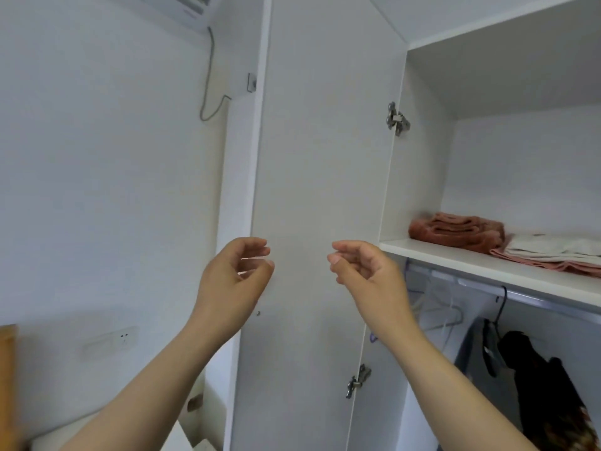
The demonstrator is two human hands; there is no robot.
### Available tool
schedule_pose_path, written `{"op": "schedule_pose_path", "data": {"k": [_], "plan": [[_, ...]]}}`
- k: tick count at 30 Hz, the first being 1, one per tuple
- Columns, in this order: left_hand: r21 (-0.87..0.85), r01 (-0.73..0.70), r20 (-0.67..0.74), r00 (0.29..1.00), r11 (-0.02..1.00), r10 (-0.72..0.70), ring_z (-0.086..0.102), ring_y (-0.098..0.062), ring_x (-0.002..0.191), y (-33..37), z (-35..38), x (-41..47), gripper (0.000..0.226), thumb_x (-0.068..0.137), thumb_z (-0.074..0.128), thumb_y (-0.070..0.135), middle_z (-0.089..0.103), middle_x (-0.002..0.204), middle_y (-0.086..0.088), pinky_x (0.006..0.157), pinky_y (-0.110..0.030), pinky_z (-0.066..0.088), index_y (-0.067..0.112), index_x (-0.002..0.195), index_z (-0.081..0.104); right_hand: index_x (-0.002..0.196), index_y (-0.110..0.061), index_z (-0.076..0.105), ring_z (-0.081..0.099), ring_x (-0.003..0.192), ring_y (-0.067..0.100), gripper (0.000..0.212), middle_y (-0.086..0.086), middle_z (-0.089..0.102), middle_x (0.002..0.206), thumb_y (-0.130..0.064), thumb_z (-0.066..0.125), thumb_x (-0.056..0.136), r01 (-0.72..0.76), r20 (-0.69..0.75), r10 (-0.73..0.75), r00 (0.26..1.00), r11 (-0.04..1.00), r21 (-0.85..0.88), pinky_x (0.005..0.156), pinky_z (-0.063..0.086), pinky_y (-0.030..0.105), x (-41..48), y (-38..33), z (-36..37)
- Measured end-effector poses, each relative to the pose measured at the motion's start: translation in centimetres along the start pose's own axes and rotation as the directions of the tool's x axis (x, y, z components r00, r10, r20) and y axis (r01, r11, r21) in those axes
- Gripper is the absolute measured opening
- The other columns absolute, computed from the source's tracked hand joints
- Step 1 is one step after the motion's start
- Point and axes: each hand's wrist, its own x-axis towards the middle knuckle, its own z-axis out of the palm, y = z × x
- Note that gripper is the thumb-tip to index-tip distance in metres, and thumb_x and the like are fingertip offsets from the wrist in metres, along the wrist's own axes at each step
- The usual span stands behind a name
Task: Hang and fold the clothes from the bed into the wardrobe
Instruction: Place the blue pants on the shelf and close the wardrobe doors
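Note:
The white wardrobe stands with its door (322, 190) swung wide. On its shelf (487, 265) lie a folded rust-brown towel (455, 231) and a folded cream and pink cloth (553, 252). Below, a rail (520, 296) carries empty white hangers (445, 315) and a dark garment (546, 382) on a black hanger. My left hand (234, 281) and my right hand (364, 271) are raised before the door, fingers loosely curled, holding nothing. Neither touches the door or shelf. No bed is in view.
A white wall fills the left, with an air conditioner (182, 8) at the top and its cable (208, 79) hanging down. A socket plate (110, 341) sits low on the wall. A wooden edge (8, 379) shows at far left.

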Motion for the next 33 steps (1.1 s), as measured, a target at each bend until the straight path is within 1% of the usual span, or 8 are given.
{"op": "schedule_pose_path", "data": {"k": [5,8,13,15,20,26,30,33], "plan": [[0.139,0.006,-0.011,1.000,0.990,-0.004,0.054,0.005,0.104,-1.5,-1.2,0.4,0.046,0.086,0.065,0.020,0.049,0.124,0.022,0.082,-0.009,0.040,0.031,0.127,0.049,0.093,-0.029,0.069,0.066,0.087,0.022,0.019,0.003,0.072,0.093,-0.011,0.066,0.087,-0.014,0.025,0.013,1.000,1.000,0.018,0.087,0.053,0.049,0.0,0.5,1.5],[0.103,0.033,0.046,0.998,0.994,-0.038,0.055,0.016,0.094,-2.1,-0.7,0.5,0.042,0.085,0.066,0.018,0.054,0.100,0.044,0.069,0.001,0.040,0.048,0.106,0.046,0.095,-0.028,0.069,0.066,0.088,0.025,0.019,0.004,0.072,0.093,-0.010,0.066,0.088,-0.032,0.016,0.032,0.999,0.999,0.021,0.088,0.053,0.049,-0.2,0.8,1.6],[0.144,0.099,-0.001,0.995,0.985,-0.100,0.052,-0.011,0.111,-3.2,0.2,1.0,0.061,0.085,0.066,0.023,0.048,0.131,0.008,0.091,-0.025,0.042,0.030,0.140,0.039,0.095,-0.027,0.068,0.066,0.089,0.028,0.020,0.008,0.072,0.094,-0.008,0.065,0.088,-0.043,-0.022,0.044,0.999,0.999,0.016,0.088,0.054,0.046,-0.4,0.9,0.2],[0.139,0.088,-0.012,0.996,0.986,-0.087,0.053,-0.008,0.106,-3.0,0.5,0.7,0.061,0.085,0.067,0.024,0.046,0.131,0.005,0.087,-0.021,0.043,0.030,0.139,0.039,0.096,-0.026,0.068,0.065,0.090,0.028,0.019,0.009,0.071,0.096,-0.009,0.065,0.088,-0.045,-0.032,0.046,0.998,0.999,0.014,0.088,0.053,0.046,-0.7,1.0,-0.8],[0.055,0.031,0.005,0.999,0.998,-0.031,0.053,0.018,0.086,-2.0,1.7,-0.9,0.044,0.086,0.067,0.017,0.053,0.118,0.006,0.062,0.002,0.040,0.041,0.117,0.047,0.097,-0.023,0.068,0.064,0.094,0.033,0.017,0.013,0.070,0.099,-0.009,0.064,0.088,-0.058,-0.081,0.060,0.995,0.998,0.029,0.091,0.051,0.051,-1.4,1.6,-2.9],[0.002,-0.064,0.078,0.995,0.998,0.063,0.057,0.001,0.080,0.2,4.0,-3.2,0.032,0.088,0.063,0.013,0.061,0.101,0.005,0.067,-0.006,0.044,0.033,0.113,0.059,0.098,-0.023,0.068,0.066,0.094,0.031,0.017,0.012,0.071,0.097,-0.010,0.065,0.089,-0.060,-0.122,0.063,0.990,0.998,0.028,0.090,0.053,0.049,-2.4,2.1,-5.5],[-0.054,-0.097,0.149,0.983,0.994,0.104,0.057,-0.001,0.075,1.5,6.4,-4.6,0.031,0.084,0.069,0.016,0.058,0.090,0.011,0.066,-0.009,0.046,0.037,0.105,0.059,0.100,-0.021,0.069,0.068,0.083,0.026,0.016,0.013,0.071,0.096,-0.010,0.065,0.089,-0.050,-0.161,0.053,0.986,0.999,0.021,0.074,0.055,0.044,-2.8,1.8,-8.1],[-0.107,-0.096,0.216,0.969,0.990,0.117,0.057,-0.002,0.076,2.4,8.5,-5.4,0.033,0.083,0.070,0.016,0.056,0.090,0.015,0.061,-0.009,0.048,0.041,0.102,0.057,0.102,-0.014,0.069,0.068,0.084,0.019,0.015,0.015,0.071,0.096,-0.007,0.064,0.089,-0.026,-0.206,0.028,0.978,1.000,0.010,0.083,0.055,0.036,-3.1,1.4,-10.5]]}}
